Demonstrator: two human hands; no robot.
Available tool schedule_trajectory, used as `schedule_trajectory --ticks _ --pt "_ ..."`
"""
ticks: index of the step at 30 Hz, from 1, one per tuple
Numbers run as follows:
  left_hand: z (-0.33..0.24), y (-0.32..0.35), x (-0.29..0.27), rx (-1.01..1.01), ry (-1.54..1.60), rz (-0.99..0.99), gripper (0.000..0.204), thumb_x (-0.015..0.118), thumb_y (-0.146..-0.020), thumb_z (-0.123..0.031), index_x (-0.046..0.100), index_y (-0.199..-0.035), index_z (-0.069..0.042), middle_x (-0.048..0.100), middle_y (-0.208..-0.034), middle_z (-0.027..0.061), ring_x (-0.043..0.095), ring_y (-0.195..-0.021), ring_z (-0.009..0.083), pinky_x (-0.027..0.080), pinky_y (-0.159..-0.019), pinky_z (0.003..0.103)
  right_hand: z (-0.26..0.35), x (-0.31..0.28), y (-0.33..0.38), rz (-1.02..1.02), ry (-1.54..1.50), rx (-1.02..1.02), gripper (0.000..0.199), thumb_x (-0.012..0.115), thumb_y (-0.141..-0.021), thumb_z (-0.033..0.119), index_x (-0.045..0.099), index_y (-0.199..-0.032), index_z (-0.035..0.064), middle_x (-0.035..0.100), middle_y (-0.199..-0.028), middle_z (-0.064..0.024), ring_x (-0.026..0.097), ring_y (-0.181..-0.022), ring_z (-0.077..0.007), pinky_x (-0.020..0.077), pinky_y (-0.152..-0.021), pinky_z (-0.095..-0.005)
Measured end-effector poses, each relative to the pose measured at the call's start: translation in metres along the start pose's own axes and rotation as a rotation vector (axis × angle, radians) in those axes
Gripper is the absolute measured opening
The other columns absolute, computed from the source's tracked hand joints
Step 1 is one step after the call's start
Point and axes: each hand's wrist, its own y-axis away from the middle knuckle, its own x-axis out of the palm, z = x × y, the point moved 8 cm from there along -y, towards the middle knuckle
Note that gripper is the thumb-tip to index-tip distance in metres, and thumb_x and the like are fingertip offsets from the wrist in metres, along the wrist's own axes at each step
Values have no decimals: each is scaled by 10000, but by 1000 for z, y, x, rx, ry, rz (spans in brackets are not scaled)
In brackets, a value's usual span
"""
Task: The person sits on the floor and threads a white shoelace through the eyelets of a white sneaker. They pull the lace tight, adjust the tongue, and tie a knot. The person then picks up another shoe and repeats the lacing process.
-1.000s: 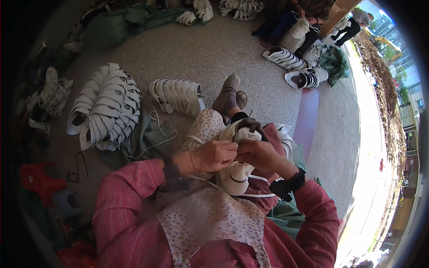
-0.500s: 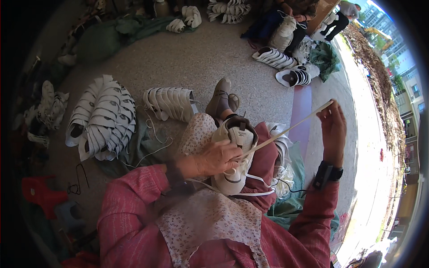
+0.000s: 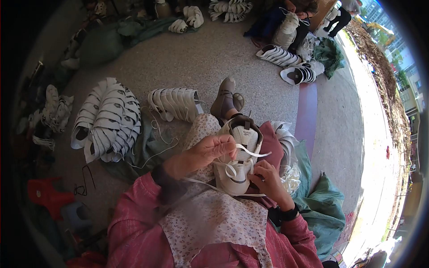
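An off-white shoe (image 3: 232, 176) rests on my lap, its toe toward me and its opening away. Its pale mesh tongue (image 3: 246, 143) stands between dark collar edges. My left hand (image 3: 210, 152) is closed over the shoe's left side, thumb and forefinger pinching a flat white shoelace (image 3: 254, 152) whose free end sticks out to the right. A small loop of lace hangs below those fingers. Against the shoe's right side, my right hand (image 3: 267, 178) is closed, with a short piece of lace meeting its fingertips. The fingertips are partly hidden.
Nested white shoe uppers (image 3: 109, 118) stand on the floor at left, with another row (image 3: 174, 103) nearer the middle. Green sacking (image 3: 324, 210) lies at right beside white laces (image 3: 290, 178). A red stool (image 3: 47, 194) is at lower left. A seated person (image 3: 301, 15) handles uppers at the far right.
My right hand has come down from its raised position at the right to the shoe's side. The long stretched lace is now slack and short, and my left hand has lifted slightly.
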Motion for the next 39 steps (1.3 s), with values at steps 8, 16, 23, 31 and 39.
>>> schedule_trajectory --ticks 8,16,23,31,39 --pt "-46 14 -29 288 237 -129 356 490 -1056 -421 540 -906 -102 541 -795 11 563 -773 158 517 -822 385 -8 -31 39 117 -717 356 245 537 -1035 221 642 -983 6 606 -898 -7 507 -784 -85 412 -725 -260" --pt "-111 34 -49 572 359 -268 287 453 -1088 -307 561 -962 -73 486 -752 3 487 -644 115 488 -601 272 3 -133 53 -361 -1273 -47 332 448 -1083 280 633 -1018 12 604 -1074 -76 543 -834 -147 422 -777 -311" --pt "-125 56 -78 628 408 -239 262 459 -1089 -251 584 -1063 -22 482 -734 3 433 -594 86 399 -486 223 -59 -210 85 -719 -1796 -284 297 479 -1076 188 608 -1209 -43 593 -1227 -126 563 -880 -191 470 -817 -333" --pt "-150 85 -113 779 316 -487 260 533 -1060 -283 624 -1083 -40 518 -734 -25 425 -602 56 327 -522 219 -190 -290 157 -1286 -1689 -94 284 501 -1019 -22 480 -1276 -144 500 -1386 -265 527 -1307 -350 482 -1124 -445" --pt "-120 40 -77 434 23 -526 323 510 -1070 -279 628 -1179 1 583 -780 9 499 -619 84 424 -578 228 -118 -266 95 -1148 -897 -144 350 603 -1007 95 515 -1325 -20 662 -1094 -126 665 -1012 -183 574 -863 -312"
